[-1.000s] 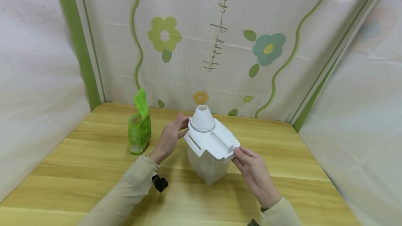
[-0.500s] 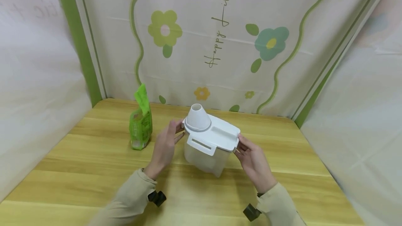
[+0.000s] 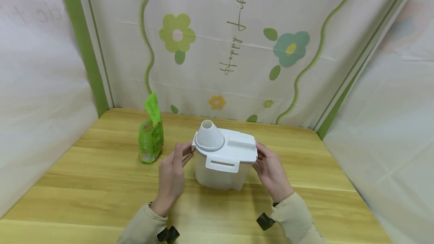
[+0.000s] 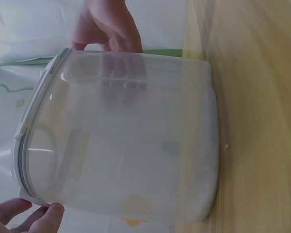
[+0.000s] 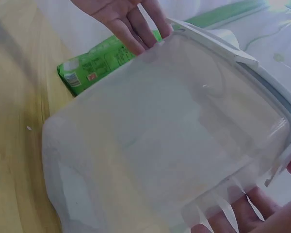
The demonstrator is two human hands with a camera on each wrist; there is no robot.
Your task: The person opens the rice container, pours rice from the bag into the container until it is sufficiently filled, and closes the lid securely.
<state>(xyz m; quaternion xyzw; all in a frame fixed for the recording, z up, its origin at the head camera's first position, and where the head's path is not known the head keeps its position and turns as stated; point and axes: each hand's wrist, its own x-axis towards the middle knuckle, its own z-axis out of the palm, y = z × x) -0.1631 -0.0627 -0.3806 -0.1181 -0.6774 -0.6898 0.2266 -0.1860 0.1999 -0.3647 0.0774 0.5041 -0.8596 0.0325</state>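
Note:
A translucent storage container [image 3: 219, 178] with a white lid [image 3: 234, 138] stands upright between the hands. A white cone [image 3: 210, 135] rises from the lid's left end, and a slotted flap [image 3: 222, 164] hangs at its front. My left hand [image 3: 171, 178] pinches the lid's left edge with its fingertips. At the other end my right hand [image 3: 272, 170] grips the container just under the lid, its thumb at the lid's edge and its fingers showing through the clear wall [image 4: 126, 126]. A whitish layer [image 4: 208, 194] lies along the container's bottom.
A green packet [image 3: 150, 140] with a twisted top stands at the left of the wooden table [image 3: 101, 183]. One tiny white grain [image 4: 227, 146] lies beside the container. A printed curtain [image 3: 210, 67] hangs behind the table, and pale sheets close both sides.
Both hands have turned the container so its flap side faces me. It has tilted upright and come slightly left and nearer. The green packet stays in place.

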